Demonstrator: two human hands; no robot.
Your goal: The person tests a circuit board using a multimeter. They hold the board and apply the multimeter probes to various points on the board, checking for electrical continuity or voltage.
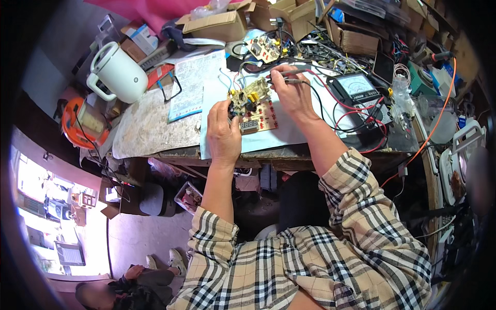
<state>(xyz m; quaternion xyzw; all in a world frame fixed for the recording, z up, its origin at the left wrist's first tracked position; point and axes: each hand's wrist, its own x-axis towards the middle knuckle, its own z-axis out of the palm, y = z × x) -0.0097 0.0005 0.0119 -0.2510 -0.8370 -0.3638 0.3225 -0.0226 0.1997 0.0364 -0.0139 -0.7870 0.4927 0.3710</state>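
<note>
My left hand (223,133) is closed on the near left edge of a circuit board (243,98) with yellow components and coloured wires, tilted up over the paper. Just below that board, a second board (268,118) with a digit display and red parts shows; whether the two are joined I cannot tell. My right hand (294,98) grips a pair of test probes (290,80), their tips close to the board's upper right corner. Red and black leads run from them to an analog multimeter (356,86) at the right. Whether the tips touch the board is too small to tell.
A white sheet (289,135) lies under the work. Another circuit board (263,47) and a heap of cables (330,57) are behind. At left stand a white kettle-like jug (120,75) and a blue-framed hacksaw (173,88). An orange cord (439,124) crosses the right side. Someone sits at lower left.
</note>
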